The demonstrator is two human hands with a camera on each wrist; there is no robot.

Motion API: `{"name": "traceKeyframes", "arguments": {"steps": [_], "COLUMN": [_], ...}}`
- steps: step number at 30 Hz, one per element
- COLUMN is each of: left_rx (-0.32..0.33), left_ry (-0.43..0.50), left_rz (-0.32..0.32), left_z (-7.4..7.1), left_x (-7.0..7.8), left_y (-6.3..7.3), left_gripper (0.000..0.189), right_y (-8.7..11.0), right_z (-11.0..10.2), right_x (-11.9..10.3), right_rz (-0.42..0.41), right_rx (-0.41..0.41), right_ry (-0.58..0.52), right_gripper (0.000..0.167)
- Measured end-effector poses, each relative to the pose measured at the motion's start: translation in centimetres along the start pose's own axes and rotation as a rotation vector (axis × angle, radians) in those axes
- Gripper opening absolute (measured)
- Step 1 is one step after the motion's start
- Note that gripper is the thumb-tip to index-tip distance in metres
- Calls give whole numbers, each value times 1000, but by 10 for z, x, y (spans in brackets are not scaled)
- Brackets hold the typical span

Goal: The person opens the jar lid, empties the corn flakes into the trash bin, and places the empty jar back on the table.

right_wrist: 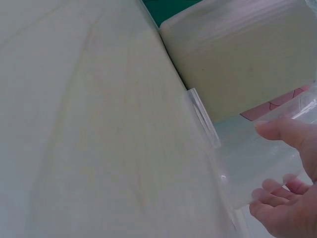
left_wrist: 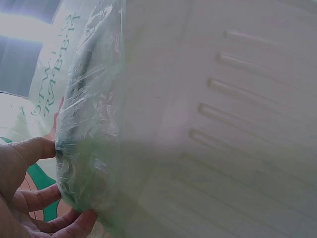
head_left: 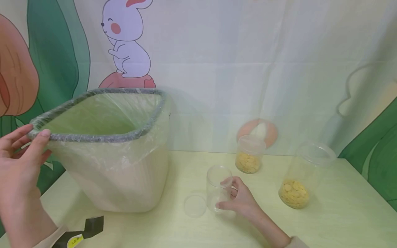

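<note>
A whitish trash bin (head_left: 124, 179) with a grey rim and a clear plastic liner (head_left: 124, 151) stands at the left. My left hand (head_left: 23, 155) holds the rim's near left corner between thumb and fingers; in the left wrist view the fingers (left_wrist: 42, 198) touch the liner there. Upright on the table, a clear, empty-looking plastic jar (head_left: 214, 189) is gripped by my right hand (head_left: 240, 198) from its right side. The right wrist view shows thumb and fingers around the jar (right_wrist: 267, 158). A flat clear lid (head_left: 195, 206) lies just left of the jar.
Behind the jar stands a small clear jar (head_left: 248, 160) partly filled with yellow flakes. Farther right is a taller jar (head_left: 294, 191) with similar flakes low inside. A printed curtain (head_left: 211, 69) hangs along the back edge of the pale table (head_left: 338, 206).
</note>
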State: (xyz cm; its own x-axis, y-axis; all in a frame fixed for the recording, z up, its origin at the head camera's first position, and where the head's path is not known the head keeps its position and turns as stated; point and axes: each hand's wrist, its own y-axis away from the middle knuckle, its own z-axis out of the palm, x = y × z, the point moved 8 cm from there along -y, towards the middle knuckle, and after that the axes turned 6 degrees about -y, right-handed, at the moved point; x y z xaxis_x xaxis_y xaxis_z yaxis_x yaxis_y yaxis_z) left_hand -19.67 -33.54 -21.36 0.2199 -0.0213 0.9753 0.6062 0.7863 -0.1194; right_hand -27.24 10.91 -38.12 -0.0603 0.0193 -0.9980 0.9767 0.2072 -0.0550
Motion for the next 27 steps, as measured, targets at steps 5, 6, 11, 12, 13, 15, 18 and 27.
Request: {"name": "traceKeyframes", "arguments": {"steps": [5,6,11,12,13,15,18,27], "left_rx": [-16,-20,-19,-14,-9,4,14,67], "left_ry": [-10,-22,-93,-113,-131,-171,-209,-339], "left_rz": [0,2,11,13,17,29,47,211], "left_z": [2,3,5,5,5,4,4,2], "left_x": [2,3,8,8,9,9,10,23], "left_y": [3,4,11,12,12,12,12,22], "left_gripper": [45,44,43,43,43,44,44,42], "right_y": [0,0,0,0,0,0,0,-1], "right_z": [0,0,0,0,0,0,0,-6], "right_x": [1,1,2,2,2,2,2,2], "right_rz": [-4,-4,-2,-2,-2,-5,-9,-1], "right_rx": [-9,-11,-5,-7,-9,-14,-17,-1], "right_ry": [15,17,33,35,38,44,41,69], "right_gripper": [64,64,65,65,64,64,64,67]}}
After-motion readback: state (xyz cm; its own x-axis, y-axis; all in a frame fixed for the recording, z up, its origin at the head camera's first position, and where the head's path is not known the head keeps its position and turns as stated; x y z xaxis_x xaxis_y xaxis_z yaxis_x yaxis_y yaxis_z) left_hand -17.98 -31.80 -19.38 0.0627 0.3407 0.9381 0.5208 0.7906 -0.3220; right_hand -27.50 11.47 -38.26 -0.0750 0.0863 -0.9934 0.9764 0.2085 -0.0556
